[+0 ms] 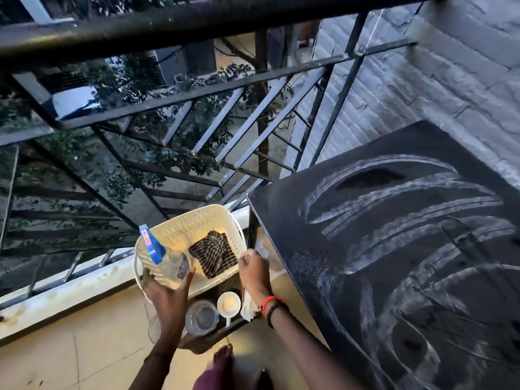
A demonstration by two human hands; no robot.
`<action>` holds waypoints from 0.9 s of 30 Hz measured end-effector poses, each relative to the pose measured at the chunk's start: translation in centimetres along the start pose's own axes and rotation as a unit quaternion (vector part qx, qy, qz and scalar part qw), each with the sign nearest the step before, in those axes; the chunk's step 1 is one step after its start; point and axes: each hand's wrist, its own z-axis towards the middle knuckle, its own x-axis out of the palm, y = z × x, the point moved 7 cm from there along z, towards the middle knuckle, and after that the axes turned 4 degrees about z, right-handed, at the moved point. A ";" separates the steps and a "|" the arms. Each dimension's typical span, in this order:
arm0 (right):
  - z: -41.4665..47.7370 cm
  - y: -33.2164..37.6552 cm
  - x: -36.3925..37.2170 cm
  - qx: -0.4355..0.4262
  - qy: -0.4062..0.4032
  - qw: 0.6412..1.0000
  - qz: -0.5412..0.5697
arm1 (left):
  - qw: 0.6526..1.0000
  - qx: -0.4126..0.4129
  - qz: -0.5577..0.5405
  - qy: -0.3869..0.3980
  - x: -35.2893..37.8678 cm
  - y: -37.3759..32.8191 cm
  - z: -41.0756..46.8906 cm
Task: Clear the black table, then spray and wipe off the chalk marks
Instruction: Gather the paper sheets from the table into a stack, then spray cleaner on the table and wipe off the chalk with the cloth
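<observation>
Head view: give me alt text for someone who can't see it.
Left hand holds a clear spray bottle over a cream basket containing a striped cloth; right hand grips the basket's rim. Beside it, the black table is streaked with white chalk marks.

Black table [394, 249] top lay open, only chalk smears [408, 220] across it. Railing [168, 108] hemmed far side, brick wall [450, 80] right. Basket [197, 220], jar [201, 318], cup [228, 304] crowded floor gap beside table.
</observation>
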 end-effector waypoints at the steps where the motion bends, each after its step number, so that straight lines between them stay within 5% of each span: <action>1: 0.1 0.2 0.0 0.002 0.007 1.000 -0.006 | 1.000 0.007 0.011 -0.007 0.4 1.1 0.8; 3: 4.0 2.6 4.5 0.021 0.026 0.999 -0.018 | 0.999 0.009 0.040 -0.008 0.4 0.6 6.6; 8: 5.8 3.7 5.8 0.007 0.072 0.995 -0.068 | 0.997 0.048 -0.024 0.046 0.6 -5.1 4.0; 15: 10.0 2.8 10.9 0.045 0.131 0.974 -0.181 | 0.991 0.106 -0.038 0.077 1.8 -3.8 8.2; 22: 13.0 -0.1 14.4 0.086 0.127 0.961 -0.232 | 0.993 0.091 -0.022 0.072 2.4 -3.0 9.2; 27: 14.1 0.7 14.9 0.012 0.080 0.958 -0.276 | 0.995 0.061 -0.044 0.065 2.7 -2.4 9.6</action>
